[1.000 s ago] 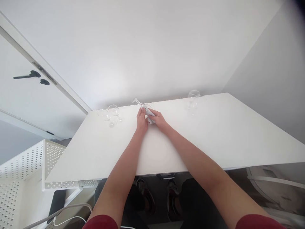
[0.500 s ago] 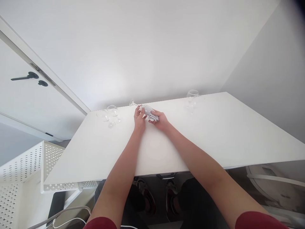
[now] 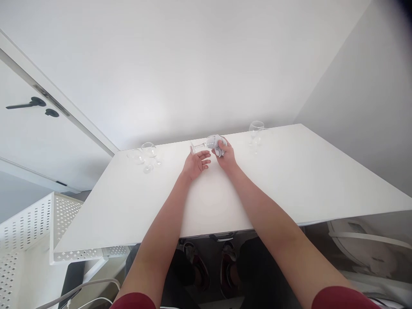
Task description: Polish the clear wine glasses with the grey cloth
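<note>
A clear wine glass [image 3: 210, 142] lies sideways in the air over the table, its foot to the left and its bowl to the right. My right hand [image 3: 227, 155] grips the bowl end through a light grey cloth [image 3: 220, 148], part of which is bunched at the rim. Just under the stem is my left hand [image 3: 195, 165], palm up with fingers spread, close to the foot; whether it touches the glass I cannot tell.
On the white table [image 3: 135, 206] stand wine glasses at the left [image 3: 149, 150] and more glasses at the back right [image 3: 256, 128]. A wall runs behind the table. A white perforated shelf [image 3: 66, 210] is at the lower left, beside a door handle [image 3: 27, 103] further back.
My left hand has let go of the glass and opened below it. The glass has swung level and shifted right, with my right hand and the cloth still on its bowl.
</note>
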Motion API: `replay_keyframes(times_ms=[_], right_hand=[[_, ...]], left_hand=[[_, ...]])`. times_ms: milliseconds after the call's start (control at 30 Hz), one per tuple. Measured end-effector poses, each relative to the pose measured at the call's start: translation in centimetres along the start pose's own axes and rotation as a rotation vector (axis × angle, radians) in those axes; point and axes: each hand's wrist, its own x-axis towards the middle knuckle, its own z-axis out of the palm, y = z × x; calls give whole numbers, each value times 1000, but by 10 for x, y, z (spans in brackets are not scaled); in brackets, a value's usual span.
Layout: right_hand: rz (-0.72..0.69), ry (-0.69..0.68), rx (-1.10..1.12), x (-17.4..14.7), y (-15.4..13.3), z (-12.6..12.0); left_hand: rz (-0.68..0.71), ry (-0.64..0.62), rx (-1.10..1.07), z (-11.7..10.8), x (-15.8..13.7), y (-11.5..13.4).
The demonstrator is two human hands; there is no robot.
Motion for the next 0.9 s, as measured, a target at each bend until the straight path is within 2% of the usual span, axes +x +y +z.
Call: replay_keyframes(times_ms=[67, 200, 300, 367, 433, 533, 600, 733, 800, 900], right_hand=[[8, -64, -38, 0, -5, -4], [61, -207, -104, -2, -9, -2], [49, -173, -124, -2, -6, 3], [-14, -49, -56, -1, -3, 5], [-62, 25, 58, 1, -2, 4], [-36, -45, 116, 0, -1, 6], [24, -141, 47, -3, 0, 11], [103, -263, -67, -9, 4, 20], [61, -224, -72, -7, 6, 19], [-9, -57, -64, -1, 7, 11]], left_hand=[[-88, -80, 22, -4, -1, 1], [-129, -247, 121, -5, -11, 4], [-83, -309, 187, 1, -17, 3], [4, -263, 158, 5, -17, 1], [119, -162, 108, 8, -14, -1], [285, 91, 103, 7, -6, -5], [319, 231, 143, 6, -1, -8], [336, 286, 188, 3, 3, -10], [378, 298, 182, 2, 4, -10], [457, 326, 154, -1, 5, -9]])
